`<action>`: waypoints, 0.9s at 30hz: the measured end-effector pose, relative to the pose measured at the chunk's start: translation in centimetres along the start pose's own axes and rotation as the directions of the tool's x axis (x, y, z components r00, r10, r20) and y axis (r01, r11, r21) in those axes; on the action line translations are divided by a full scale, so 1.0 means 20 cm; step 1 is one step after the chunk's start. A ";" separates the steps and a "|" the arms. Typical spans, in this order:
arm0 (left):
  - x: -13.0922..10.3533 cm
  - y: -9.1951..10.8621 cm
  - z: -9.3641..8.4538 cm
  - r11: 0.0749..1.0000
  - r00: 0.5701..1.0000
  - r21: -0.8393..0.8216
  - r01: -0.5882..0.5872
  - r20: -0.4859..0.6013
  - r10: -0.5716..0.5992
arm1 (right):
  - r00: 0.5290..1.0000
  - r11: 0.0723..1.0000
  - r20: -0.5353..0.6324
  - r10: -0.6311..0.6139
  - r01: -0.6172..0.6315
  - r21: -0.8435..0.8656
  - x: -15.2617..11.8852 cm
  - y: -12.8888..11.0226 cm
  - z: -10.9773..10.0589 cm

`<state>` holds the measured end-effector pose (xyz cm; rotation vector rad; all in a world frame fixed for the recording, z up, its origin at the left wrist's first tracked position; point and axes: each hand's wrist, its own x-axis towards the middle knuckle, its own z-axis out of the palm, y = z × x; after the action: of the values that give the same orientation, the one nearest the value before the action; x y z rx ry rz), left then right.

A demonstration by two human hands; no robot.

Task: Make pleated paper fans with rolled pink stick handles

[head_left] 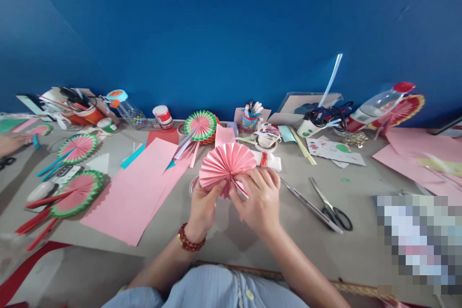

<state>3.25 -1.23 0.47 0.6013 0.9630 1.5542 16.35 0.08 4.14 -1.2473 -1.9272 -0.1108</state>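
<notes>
A pink pleated paper fan [225,160] is spread out in a half round above the table, held between both hands. My left hand [205,202] pinches its lower left part near the gathered centre. On the right side, my right hand [258,197] is closed on the fan's lower edge, its fingers bent over the folds. Part of the fan's base is hidden behind the fingers. Just right of my right hand lie a long slim metallic tool [312,205] and a pair of scissors [330,207] with black handles. Pink paper sheets [126,192] lie left of my left hand.
Finished green-edged paper fans [77,192] lie at the left, and another fan [201,126] stands at the back. Along the blue wall are a red-capped bottle [378,106], a white cup [308,126] and a pen cup [250,121]. Another person's hand [12,144] shows at far left.
</notes>
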 end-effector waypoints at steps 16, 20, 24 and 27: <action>-0.01 -0.01 0.00 1.000 1.000 -0.013 0.011 0.025 -0.011 | 1.000 0.998 -0.029 -0.011 0.013 0.054 0.01 0.04 0.00; -0.01 0.00 -0.01 0.999 1.000 0.032 0.002 0.027 -0.003 | 0.999 0.996 0.012 -0.046 0.045 0.075 0.00 0.06 0.00; -0.02 -0.01 -0.02 0.999 0.999 0.005 0.037 0.038 -0.037 | 0.999 0.995 0.014 -0.045 0.043 0.094 0.01 0.06 0.00; -0.03 -0.02 -0.02 0.997 0.997 0.020 0.074 0.017 -0.074 | 0.999 0.992 0.004 -0.035 0.034 0.124 0.01 0.05 0.00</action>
<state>3.34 -1.92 0.02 0.5860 0.9772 1.4732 17.11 0.76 3.92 -1.1340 -1.9308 -0.0051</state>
